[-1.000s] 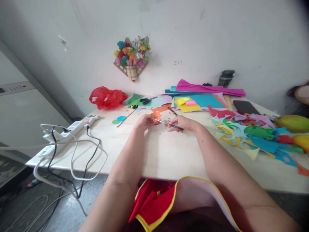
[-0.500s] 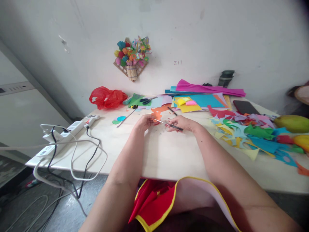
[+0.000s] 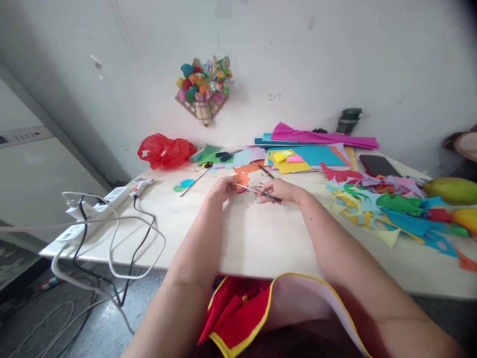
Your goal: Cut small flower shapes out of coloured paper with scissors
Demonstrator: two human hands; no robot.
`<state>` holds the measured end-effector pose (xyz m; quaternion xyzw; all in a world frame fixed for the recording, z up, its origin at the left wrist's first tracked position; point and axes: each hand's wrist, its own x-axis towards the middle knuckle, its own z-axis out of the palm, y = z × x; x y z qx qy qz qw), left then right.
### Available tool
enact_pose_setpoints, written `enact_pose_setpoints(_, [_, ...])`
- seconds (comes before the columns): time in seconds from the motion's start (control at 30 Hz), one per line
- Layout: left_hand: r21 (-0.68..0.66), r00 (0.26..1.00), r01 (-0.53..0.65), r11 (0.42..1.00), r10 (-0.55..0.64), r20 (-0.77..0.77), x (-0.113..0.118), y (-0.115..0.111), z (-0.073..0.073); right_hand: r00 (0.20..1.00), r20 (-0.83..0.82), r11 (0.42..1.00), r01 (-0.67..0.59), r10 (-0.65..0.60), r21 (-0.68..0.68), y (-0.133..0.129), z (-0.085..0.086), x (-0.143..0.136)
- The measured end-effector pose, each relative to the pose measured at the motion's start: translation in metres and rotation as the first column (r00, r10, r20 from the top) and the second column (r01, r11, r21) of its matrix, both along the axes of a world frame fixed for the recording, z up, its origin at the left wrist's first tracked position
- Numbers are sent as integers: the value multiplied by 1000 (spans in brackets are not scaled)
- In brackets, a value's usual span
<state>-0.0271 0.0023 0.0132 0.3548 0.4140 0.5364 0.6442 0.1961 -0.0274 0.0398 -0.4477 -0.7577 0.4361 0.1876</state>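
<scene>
My left hand [image 3: 224,188] is closed in a pinch at the edge of scalloped orange paper [image 3: 243,173]; its fingertips partly hide what they grip. In my right hand [image 3: 278,191] is a thin silver tool with a black handle [image 3: 271,197], its exact kind too small to tell. The shaft slants up and left, its tip meeting my left fingertips. A slim black stick [image 3: 265,171] points away just behind my right hand. Small red and orange scraps lie below the fingers on the pale table [image 3: 257,243].
Coloured paper scraps [image 3: 395,214], a phone [image 3: 379,165] and yellow-green fruit [image 3: 450,191] lie right. Paper sheets [image 3: 320,155], scissors [image 3: 225,155] and a red plastic bag [image 3: 166,151] are at the back. A power strip [image 3: 95,214] with cables sits left; paper flowers [image 3: 204,84] hang above.
The silver tool's black handle has shifted very slightly in my right hand. Both hands and everything else stay in place.
</scene>
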Motion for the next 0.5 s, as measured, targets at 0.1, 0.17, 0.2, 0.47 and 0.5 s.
enact_pose_setpoints(0.1, [-7, 1000, 2, 1000, -1, 20, 0, 1, 0, 1000, -6, 1000, -8, 8, 5, 1, -1, 0])
enact_pose_setpoints(0.17, [-12, 999, 6, 1000, -6, 35, 0, 1, -1, 1000, -4, 1000, -14, 14, 13, 2, -2, 1])
enact_pose_setpoints(0.2, [-16, 999, 5, 1000, -5, 40, 0, 2, -1, 1000, -2, 1000, -17, 17, 18, 2, -2, 1])
enact_pose_setpoints(0.47, [-11, 1000, -1, 1000, 1, 24, 0, 1, 0, 1000, -8, 999, -8, 8, 31, 3, -2, 0])
enact_pose_setpoints(0.5, [-13, 1000, -5, 1000, 5, 22, 0, 1, 0, 1000, -9, 1000, -5, 5, 30, 3, -1, 0])
